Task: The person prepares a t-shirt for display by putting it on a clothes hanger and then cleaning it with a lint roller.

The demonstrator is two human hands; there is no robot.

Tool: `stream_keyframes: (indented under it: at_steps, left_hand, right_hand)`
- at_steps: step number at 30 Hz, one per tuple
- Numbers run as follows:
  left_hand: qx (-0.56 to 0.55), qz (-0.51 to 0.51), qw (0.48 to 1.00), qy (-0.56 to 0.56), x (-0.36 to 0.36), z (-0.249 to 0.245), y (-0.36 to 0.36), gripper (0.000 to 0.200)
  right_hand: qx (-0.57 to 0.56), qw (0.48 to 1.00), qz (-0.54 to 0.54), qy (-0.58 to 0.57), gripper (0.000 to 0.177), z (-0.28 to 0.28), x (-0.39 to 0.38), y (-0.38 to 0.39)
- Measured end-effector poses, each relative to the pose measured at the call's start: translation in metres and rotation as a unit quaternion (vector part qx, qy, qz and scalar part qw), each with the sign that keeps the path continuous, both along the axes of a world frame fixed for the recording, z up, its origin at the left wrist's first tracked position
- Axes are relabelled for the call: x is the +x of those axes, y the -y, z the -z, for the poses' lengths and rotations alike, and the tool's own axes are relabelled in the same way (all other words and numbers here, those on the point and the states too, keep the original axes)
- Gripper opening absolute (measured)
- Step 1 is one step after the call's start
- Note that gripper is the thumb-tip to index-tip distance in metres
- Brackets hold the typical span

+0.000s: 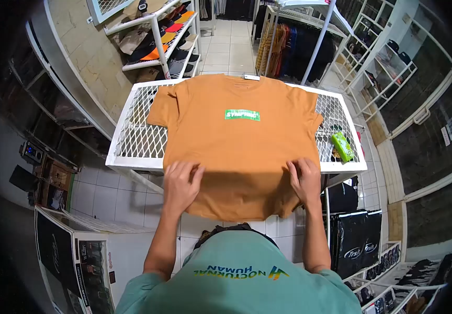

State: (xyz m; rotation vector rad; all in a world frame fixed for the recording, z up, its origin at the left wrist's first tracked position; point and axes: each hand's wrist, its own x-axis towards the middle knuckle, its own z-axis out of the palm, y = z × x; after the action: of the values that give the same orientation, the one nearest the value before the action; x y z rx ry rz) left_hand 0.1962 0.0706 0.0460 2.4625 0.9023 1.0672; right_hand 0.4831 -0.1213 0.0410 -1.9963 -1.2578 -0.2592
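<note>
An orange T-shirt point(241, 141) lies front up across a white mesh table point(134, 133), its collar at the far edge and its lower part hanging over the near edge. A green label with white letters is on its chest. My left hand point(182, 183) pinches the shirt's left side near the table's front edge. On the other side, my right hand point(304, 180) pinches the cloth at about the same height. The fingertips of both hands are bent onto the fabric.
A green packet point(342, 146) lies on the mesh at the right. Shelves of caps point(171, 39) stand at the back left, and a rack of hanging clothes point(299, 49) at the back right. Black bags point(356, 243) are below right.
</note>
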Motion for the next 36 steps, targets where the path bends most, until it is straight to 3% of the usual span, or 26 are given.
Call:
stream_keyframes:
  at_steps: [4,7,11,15,23,28,32,34,35,36]
  left_hand:
    - [0.051,0.011,0.999,-0.009,0.046,0.018,-0.017,0.018]
    - [0.06,-0.053,0.995,-0.064,0.058,0.024,-0.021,0.023]
    - [0.019,-0.05,0.995,-0.083,0.056,0.026,-0.023,0.036]
    - [0.055,-0.041,0.992,-0.108,0.054,0.038,-0.035,0.053]
    - [0.033,-0.036,0.988,-0.148,0.058,0.026,-0.052,0.065]
    - [-0.015,-0.054,0.988,-0.146,0.068,0.021,-0.062,0.07]
    - [-0.021,-0.068,0.988,-0.135,0.076,0.016,-0.068,0.076]
    - [-0.025,-0.074,0.988,-0.133,0.079,0.016,-0.07,0.077]
    - [-0.017,-0.078,0.988,-0.131,0.08,0.018,-0.069,0.077]
    - [-0.008,-0.082,0.988,-0.127,0.08,0.019,-0.069,0.077]
  right_hand:
    - [-0.073,0.994,0.07,0.042,0.023,0.015,0.011,-0.039]
    - [-0.021,0.99,0.102,0.095,0.025,0.022,0.007,-0.049]
    - [-0.034,0.99,0.112,0.078,0.027,0.031,0.01,-0.047]
    - [-0.043,0.984,0.13,0.116,0.034,0.031,0.016,-0.043]
    - [-0.128,0.979,0.122,0.103,0.065,0.026,0.033,-0.039]
    - [-0.231,0.965,0.123,0.008,0.087,0.001,0.042,-0.042]
    - [-0.277,0.953,0.119,-0.011,0.085,-0.021,0.045,-0.053]
    - [-0.25,0.966,0.056,0.024,0.067,-0.024,0.043,-0.068]
    - [-0.25,0.966,0.056,0.022,0.067,-0.025,0.041,-0.083]
    - [-0.174,0.984,0.04,-0.003,0.055,-0.024,0.04,-0.106]
